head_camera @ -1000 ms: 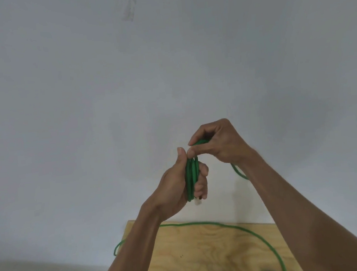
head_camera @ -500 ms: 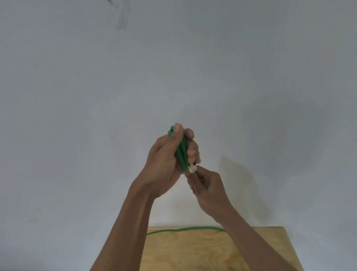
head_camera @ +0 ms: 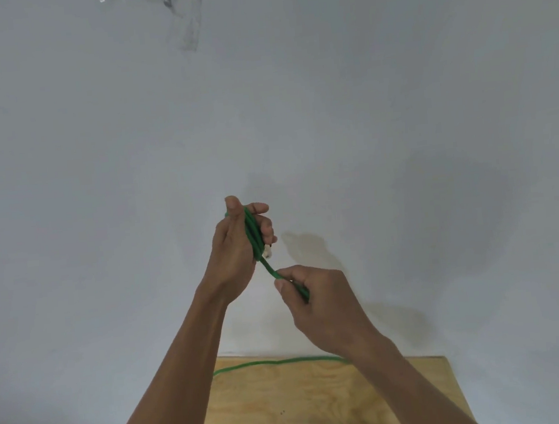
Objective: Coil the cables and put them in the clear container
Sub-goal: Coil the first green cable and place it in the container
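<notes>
A green cable is wound in several loops held up in front of a white wall. My left hand grips the loops, thumb pointing up, and a white plug end shows at its lower fingers. Below and to the right, my right hand pinches the free strand that runs down from the loops. The loose remainder of the cable lies along the far edge of the wooden table. The clear container is barely seen at the bottom edge, if at all.
The white wall fills most of the view, with a grey mark near the top. The plywood table's right edge is near the right forearm.
My right hand has drawn down and to the right away from the left hand, pulling a strand of cable taut. The left hand holds the loops at about the same height.
</notes>
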Motion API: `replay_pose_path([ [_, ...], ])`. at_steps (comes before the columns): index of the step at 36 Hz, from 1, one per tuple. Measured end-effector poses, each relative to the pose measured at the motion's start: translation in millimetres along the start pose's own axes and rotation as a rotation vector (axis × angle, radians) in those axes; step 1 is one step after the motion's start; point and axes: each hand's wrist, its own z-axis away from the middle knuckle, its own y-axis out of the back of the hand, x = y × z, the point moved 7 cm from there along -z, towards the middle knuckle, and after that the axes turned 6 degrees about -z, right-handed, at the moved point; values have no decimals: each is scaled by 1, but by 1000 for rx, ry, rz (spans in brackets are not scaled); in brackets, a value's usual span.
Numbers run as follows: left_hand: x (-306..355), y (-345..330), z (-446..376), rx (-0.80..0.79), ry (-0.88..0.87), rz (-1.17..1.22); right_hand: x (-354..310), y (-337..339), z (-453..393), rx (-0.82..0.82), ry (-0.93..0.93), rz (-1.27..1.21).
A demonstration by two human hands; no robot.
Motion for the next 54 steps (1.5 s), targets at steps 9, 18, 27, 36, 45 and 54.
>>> replay_pose_path([
  [9, -12, -4, 15, -106, 40, -200, -20, 11, -14, -87, 107, 315],
  [18, -32, -25, 41, -350, 236, -92, -27, 37, -62, -285, 119, 122],
  [27, -27, -31, 51, -374, 372, 285, 5, 18, -53, -162, 15, -453],
  [36, -26, -24, 48, -161, 342, 64, 5, 11, -40, -89, -66, -629],
  [45, -33, -7, 42, 226, 233, -218, 19, 10, -42, 33, -87, -335],
  [54, -41, 16, 47, 568, 293, -125, 2, -1, -16, 247, 49, 49],
])
